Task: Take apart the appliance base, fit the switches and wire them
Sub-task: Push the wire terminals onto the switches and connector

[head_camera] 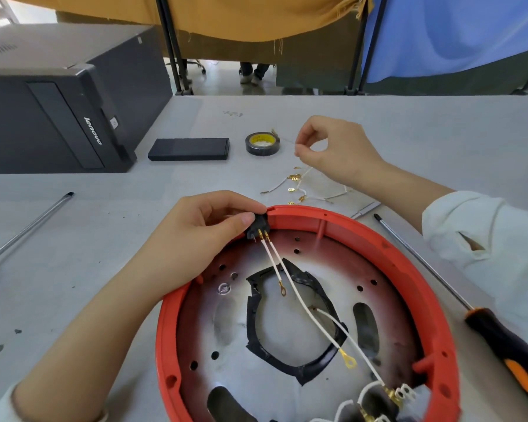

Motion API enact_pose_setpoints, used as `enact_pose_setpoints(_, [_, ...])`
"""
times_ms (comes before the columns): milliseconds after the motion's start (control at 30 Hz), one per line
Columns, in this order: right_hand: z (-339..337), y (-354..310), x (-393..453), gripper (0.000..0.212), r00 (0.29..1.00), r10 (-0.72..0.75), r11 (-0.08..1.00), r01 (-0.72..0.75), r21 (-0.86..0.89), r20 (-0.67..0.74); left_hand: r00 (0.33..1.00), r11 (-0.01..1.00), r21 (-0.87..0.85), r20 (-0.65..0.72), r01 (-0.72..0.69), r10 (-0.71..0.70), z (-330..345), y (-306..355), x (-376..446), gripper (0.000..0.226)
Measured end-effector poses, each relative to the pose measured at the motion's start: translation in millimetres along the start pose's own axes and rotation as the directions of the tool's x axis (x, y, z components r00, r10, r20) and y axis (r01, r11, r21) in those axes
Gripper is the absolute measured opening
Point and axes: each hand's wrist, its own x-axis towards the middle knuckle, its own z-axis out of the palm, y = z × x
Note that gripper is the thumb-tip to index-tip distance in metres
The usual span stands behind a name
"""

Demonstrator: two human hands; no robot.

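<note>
Red plastic appliance base (439, 300) lies near on the table (89, 239). The left hand (195, 236) pinches the black switch (258, 225) at its far rim, steadying it, while the right hand (333, 147) lifts a thin wire (287, 141) from the loose leads (305, 187), probably for connecting.

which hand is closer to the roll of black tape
Right. The right hand pinches a thin wire just beside the tape roll; the left hand is nearer the camera, holding the black switch at the red base's rim.
</note>
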Motion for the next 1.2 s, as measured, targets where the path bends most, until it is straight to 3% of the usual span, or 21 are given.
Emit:
enact_pose_setpoints(300, [-39,-57,-51,0.017,0.969,-0.065,0.953,-0.011,0.303,0.237,0.994,0.995,-0.080,-0.081,0.064,-0.071,18,9,5,0.023])
enact_pose_setpoints(400, [-44,-70,-67,0.024,0.940,-0.020,0.917,-0.118,0.381,0.341,0.989,0.998,-0.001,-0.134,0.061,-0.061,29,13,4,0.024])
enact_pose_setpoints(467, [-42,-76,-76,0.031,0.941,0.007,0.895,-0.157,0.418,0.339,0.991,0.999,0.000,-0.128,0.049,-0.049,32,14,3,0.027])
enact_pose_setpoints(567, [-36,-79,-87,0.036,0.912,0.127,0.744,-0.347,0.571,0.389,0.994,0.996,-0.080,-0.106,0.028,-0.036,30,14,0,0.030])
enact_pose_setpoints(600, [-36,-78,-90,0.032,0.892,0.158,0.715,-0.399,0.574,0.423,0.995,0.994,-0.108,-0.098,0.019,-0.029,29,14,0,0.030])
enact_pose_setpoints(633, [-36,-76,-93,0.024,0.884,0.163,0.751,-0.399,0.526,0.438,0.996,0.990,-0.141,-0.089,0.006,-0.019,29,13,0,0.029])
enact_pose_setpoints(700, [-38,-72,-96,0.014,0.892,0.112,0.883,-0.292,0.368,0.439,0.996,0.981,-0.193,-0.091,-0.032,0.015,30,13,-1,0.027])
enact_pose_setpoints(767, [-41,-69,-98,0.015,0.901,0.047,0.933,-0.193,0.303,0.430,0.996,0.976,-0.213,-0.076,-0.053,0.038,30,12,-1,0.023])
enact_pose_setpoints(967, [-39,-62,-101,0.021,0.906,0.026,0.916,-0.191,0.353,0.422,0.995,0.931,-0.352,-0.016,-0.098,0.098,27,8,-2,0.018])
enact_pose_setpoints(1200, [-36,-59,-103,0.024,0.858,-0.061,0.806,-0.259,0.531,0.511,0.995,0.903,-0.417,-0.030,-0.103,0.100,28,4,1,0.014])
